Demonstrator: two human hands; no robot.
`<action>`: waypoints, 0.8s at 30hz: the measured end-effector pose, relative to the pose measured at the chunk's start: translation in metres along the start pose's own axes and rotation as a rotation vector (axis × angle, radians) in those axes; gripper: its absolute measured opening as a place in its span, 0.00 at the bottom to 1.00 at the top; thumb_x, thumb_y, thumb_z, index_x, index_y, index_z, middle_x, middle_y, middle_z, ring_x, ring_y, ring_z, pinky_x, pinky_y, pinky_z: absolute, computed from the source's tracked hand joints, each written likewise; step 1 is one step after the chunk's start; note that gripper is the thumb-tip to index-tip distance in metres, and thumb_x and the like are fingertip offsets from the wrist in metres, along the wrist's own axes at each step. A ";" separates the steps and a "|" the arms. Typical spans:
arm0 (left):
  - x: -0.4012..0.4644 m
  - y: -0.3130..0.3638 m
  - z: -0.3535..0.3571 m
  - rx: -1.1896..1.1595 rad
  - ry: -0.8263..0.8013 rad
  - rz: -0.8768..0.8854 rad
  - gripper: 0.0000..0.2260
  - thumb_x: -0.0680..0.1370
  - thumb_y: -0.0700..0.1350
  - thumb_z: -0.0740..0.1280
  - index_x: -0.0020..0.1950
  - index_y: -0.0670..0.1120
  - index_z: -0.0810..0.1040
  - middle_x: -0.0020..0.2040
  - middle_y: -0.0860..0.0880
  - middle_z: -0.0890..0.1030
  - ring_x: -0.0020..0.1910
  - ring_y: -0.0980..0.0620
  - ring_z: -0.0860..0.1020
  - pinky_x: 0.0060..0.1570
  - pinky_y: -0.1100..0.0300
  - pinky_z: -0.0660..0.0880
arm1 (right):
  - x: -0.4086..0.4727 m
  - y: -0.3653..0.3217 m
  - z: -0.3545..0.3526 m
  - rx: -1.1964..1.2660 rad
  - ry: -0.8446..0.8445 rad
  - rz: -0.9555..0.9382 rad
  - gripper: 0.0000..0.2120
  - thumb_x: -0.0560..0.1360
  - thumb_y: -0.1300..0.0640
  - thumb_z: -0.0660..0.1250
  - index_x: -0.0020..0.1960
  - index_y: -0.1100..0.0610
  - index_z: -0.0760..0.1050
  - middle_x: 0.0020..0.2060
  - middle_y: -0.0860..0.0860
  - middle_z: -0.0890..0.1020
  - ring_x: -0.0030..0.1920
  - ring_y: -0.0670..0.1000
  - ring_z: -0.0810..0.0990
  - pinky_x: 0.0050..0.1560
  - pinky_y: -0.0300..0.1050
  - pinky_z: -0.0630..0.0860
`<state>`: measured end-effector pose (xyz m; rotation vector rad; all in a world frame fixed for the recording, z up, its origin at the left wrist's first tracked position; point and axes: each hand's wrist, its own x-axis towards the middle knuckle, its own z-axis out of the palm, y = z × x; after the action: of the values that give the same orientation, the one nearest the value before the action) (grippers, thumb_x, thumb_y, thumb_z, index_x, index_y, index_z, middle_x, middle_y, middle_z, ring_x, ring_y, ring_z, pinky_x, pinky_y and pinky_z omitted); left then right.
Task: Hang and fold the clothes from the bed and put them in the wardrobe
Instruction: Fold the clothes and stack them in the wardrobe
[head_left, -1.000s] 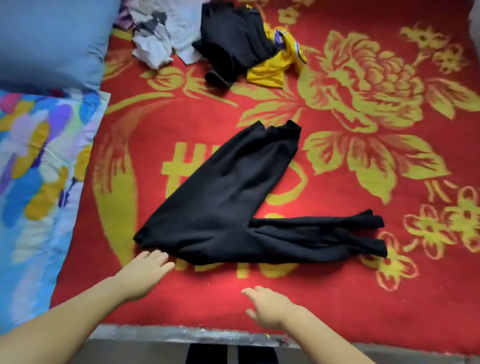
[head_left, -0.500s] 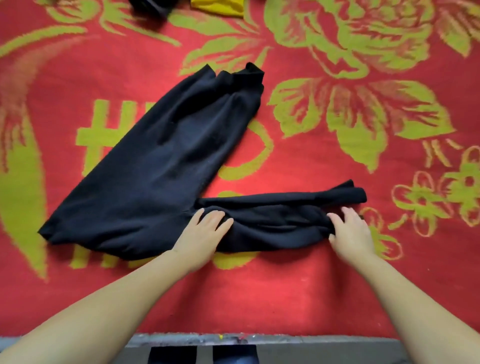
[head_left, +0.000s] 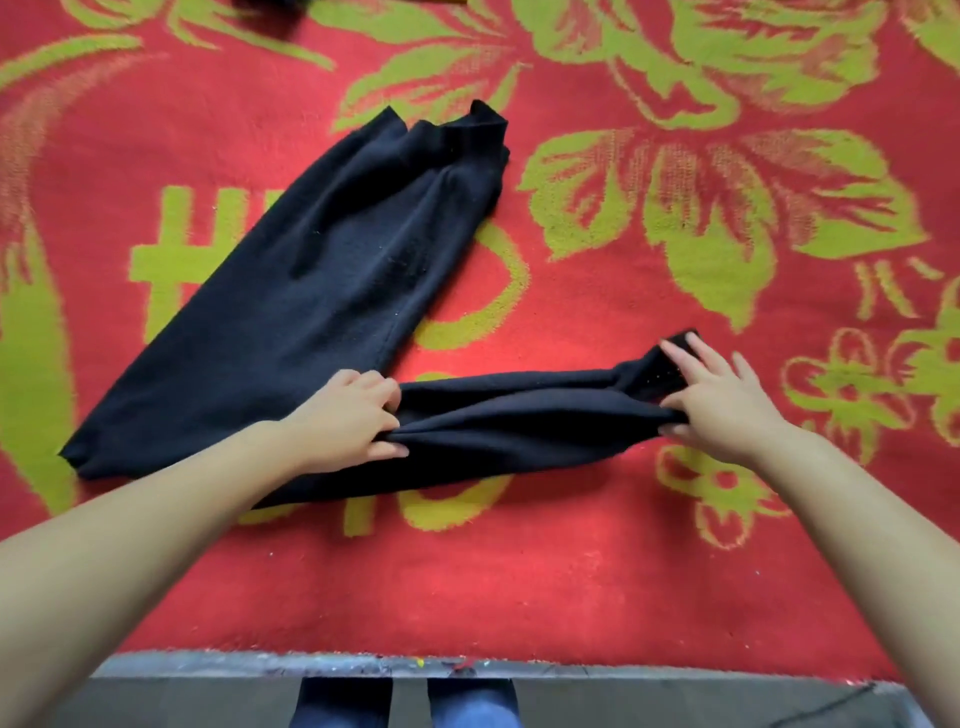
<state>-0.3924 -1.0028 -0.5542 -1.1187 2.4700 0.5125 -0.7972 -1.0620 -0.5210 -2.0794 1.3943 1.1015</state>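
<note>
Both hands, left (head_left: 345, 415) and right (head_left: 714, 397), pinch black trousers (head_left: 332, 291) on red blanket (head_left: 519, 582)

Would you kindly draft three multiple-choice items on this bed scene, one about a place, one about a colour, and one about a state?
1. Where does the right hand grip the black garment?
A. at the end of its sleeve
B. at its collar
C. at its far left hem

2. What colour is the blanket under the garment?
A. blue with white stripes
B. red with yellow-green flowers
C. plain grey

3. What is the left hand doing?
A. resting flat on the blanket, away from the garment
B. hanging idle off the bed
C. pinching the sleeve where it meets the body

Answers: 1 A, the fingers close on the sleeve's right end. 2 B, the floral pattern shows all round. 3 C, thumb and fingers gather the cloth there.
</note>
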 end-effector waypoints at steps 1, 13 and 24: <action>0.002 0.000 0.002 -0.001 0.036 -0.005 0.16 0.73 0.62 0.64 0.40 0.52 0.84 0.59 0.48 0.78 0.59 0.46 0.76 0.60 0.51 0.69 | 0.007 -0.005 0.001 -0.062 0.067 -0.023 0.12 0.75 0.42 0.65 0.57 0.41 0.79 0.78 0.51 0.44 0.77 0.56 0.39 0.72 0.65 0.48; 0.002 -0.012 -0.022 -0.782 -0.221 -0.355 0.16 0.69 0.66 0.66 0.34 0.55 0.76 0.35 0.57 0.77 0.38 0.61 0.76 0.53 0.63 0.69 | -0.033 0.017 -0.053 0.780 -0.556 -0.067 0.09 0.74 0.55 0.71 0.35 0.54 0.78 0.29 0.48 0.80 0.30 0.47 0.77 0.31 0.37 0.71; 0.023 0.022 0.005 -0.423 0.506 -0.700 0.23 0.74 0.43 0.69 0.68 0.41 0.71 0.60 0.43 0.73 0.56 0.40 0.74 0.52 0.47 0.71 | 0.037 -0.025 -0.050 0.221 -0.036 0.376 0.23 0.76 0.45 0.65 0.67 0.54 0.69 0.67 0.57 0.69 0.69 0.59 0.67 0.69 0.65 0.58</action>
<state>-0.4227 -1.0010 -0.5661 -2.3988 2.1455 0.5896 -0.7483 -1.1076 -0.5217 -1.6773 1.8479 1.0570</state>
